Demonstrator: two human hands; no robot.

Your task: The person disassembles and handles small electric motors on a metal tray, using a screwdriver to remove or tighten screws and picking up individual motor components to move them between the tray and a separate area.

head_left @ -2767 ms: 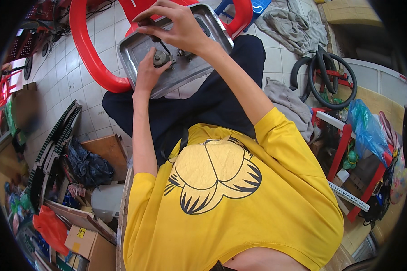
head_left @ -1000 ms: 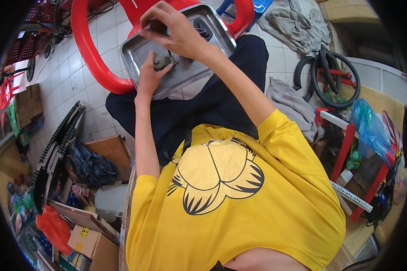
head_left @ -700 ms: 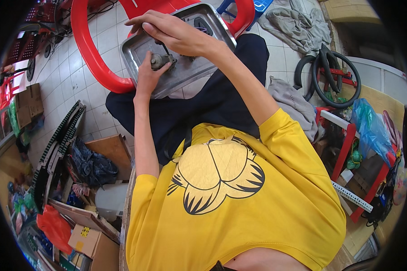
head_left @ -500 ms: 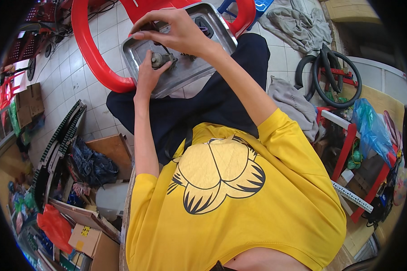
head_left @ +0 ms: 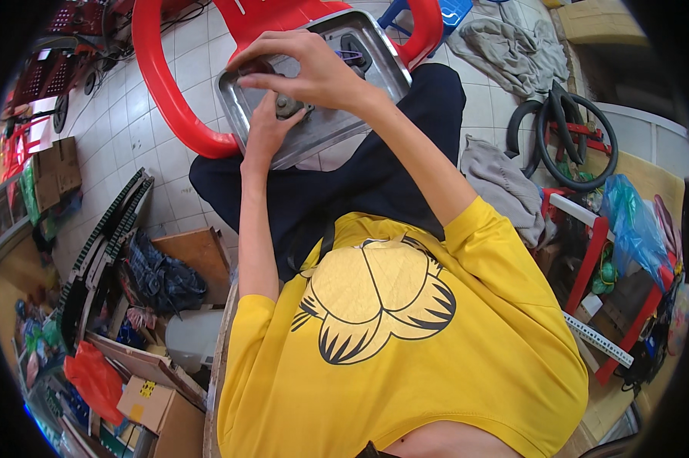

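Observation:
My left hand (head_left: 266,131) is closed around a grey metal mechanical part (head_left: 286,105) with a rounded knob, just over the metal tray (head_left: 331,131). Above it my right hand (head_left: 318,72) arches with thumb and fingers curved toward each other, at a small dark, reddish piece (head_left: 259,66) that the fingers partly hide. Its exact kind does not show. A black part with a purple piece (head_left: 354,55) lies in the tray's far right. The tray rests on a red plastic chair (head_left: 155,84) in front of my knees.
A blue stool (head_left: 453,11) stands beyond the chair. To the right lie grey cloths (head_left: 505,52), black rubber tubes (head_left: 581,164) and a red metal frame (head_left: 589,267). On the left are a curved green-black strip (head_left: 104,237), a red bag (head_left: 92,382) and a cardboard box (head_left: 143,401).
The whole view has shifted slightly, so tray, chair and hands appear a little lower and further right. Both hands keep nearly the same pose over the tray.

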